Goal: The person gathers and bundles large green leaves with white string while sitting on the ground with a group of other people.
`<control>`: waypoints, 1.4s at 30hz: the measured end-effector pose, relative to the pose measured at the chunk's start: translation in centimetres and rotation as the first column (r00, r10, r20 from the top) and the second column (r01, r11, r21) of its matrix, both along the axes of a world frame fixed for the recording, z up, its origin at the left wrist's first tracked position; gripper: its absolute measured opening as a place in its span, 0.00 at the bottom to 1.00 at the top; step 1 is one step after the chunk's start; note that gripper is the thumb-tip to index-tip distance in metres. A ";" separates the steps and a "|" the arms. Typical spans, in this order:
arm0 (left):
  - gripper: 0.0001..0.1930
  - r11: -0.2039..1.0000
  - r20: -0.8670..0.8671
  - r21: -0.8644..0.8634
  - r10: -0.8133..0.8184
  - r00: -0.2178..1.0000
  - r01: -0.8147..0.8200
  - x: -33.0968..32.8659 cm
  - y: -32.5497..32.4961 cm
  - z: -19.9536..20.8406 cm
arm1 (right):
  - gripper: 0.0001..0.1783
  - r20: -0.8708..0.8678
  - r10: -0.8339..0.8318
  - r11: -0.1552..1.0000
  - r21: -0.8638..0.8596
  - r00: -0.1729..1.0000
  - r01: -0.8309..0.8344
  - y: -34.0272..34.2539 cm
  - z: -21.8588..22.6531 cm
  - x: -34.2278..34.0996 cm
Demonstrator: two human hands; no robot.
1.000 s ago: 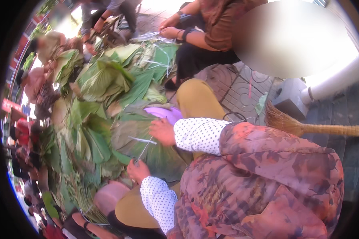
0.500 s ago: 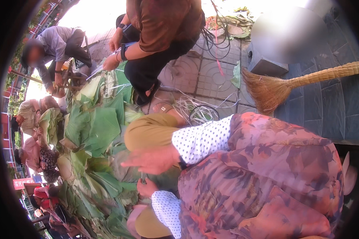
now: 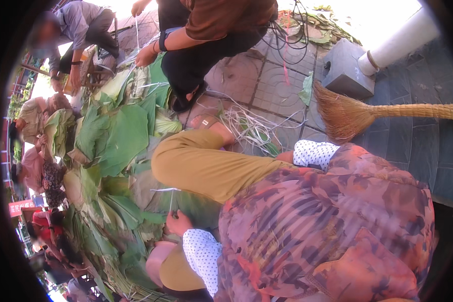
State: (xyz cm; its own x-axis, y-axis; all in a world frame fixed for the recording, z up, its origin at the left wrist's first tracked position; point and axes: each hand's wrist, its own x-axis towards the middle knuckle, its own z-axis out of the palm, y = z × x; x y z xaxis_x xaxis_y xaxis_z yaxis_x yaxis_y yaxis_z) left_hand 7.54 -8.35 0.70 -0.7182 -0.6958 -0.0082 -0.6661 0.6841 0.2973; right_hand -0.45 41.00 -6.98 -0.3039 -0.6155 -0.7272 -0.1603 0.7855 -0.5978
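Note:
My left hand (image 3: pixel 178 222) is closed, its fingertips pinching a thin white strip (image 3: pixel 173 202) that runs up to a crosswise piece of the same strip around a bundle of large green leaves (image 3: pixel 199 217). This bundle lies between my knees. My right hand (image 3: pixel 285 157) is beside my thigh, close to a tangled heap of white strips (image 3: pixel 246 126) on the paving. Only its back and wrist show; the fingers are hidden behind my trouser leg. A wide pile of big flat green leaves (image 3: pixel 123 143) spreads in front of my knees.
A straw broom (image 3: pixel 350 113) lies by a grey block (image 3: pixel 345 70) with a white post. Close by, a co-worker in brown (image 3: pixel 221 25) holds a white strip over the leaves. Other people crouch along the pile's far side. More leaves (image 3: pixel 319 25) lie behind the co-worker.
My right hand has drawn back from above the leaf bundle to beside my thigh, near the white strips. My left hand stays at the bundle. The co-worker's hands have moved apart.

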 end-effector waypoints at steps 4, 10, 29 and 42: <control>0.19 0.999 0.002 -0.023 -0.035 0.999 0.035 -0.3 -0.2 1.9 | 0.24 -0.003 -0.007 0.996 -0.084 1.000 0.007 1.4 -5.0 -0.7; 0.17 0.986 -0.340 0.102 -0.089 0.936 0.131 -0.9 1.2 4.9 | 0.20 -0.242 -0.678 0.726 -0.366 0.694 0.582 -5.3 6.8 -10.7; 0.12 0.775 -0.407 0.569 -0.026 0.913 0.276 1.0 8.5 2.8 | 0.14 -0.338 0.257 0.682 -0.600 0.906 -0.417 -27.2 19.1 -4.3; 0.15 0.831 -0.313 0.522 -0.022 0.949 0.192 1.5 8.9 2.7 | 0.13 -0.460 0.193 0.654 -0.598 0.867 -0.463 -29.0 19.1 -3.0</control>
State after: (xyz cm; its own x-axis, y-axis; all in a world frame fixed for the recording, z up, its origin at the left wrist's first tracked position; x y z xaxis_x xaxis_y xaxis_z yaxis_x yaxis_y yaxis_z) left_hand 9.03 0.52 3.36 -0.8173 -0.5579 -0.1445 -0.4272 0.4183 0.8016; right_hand -3.42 12.00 12.09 -0.1133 -0.9931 0.0306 -0.6136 0.0458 -0.7883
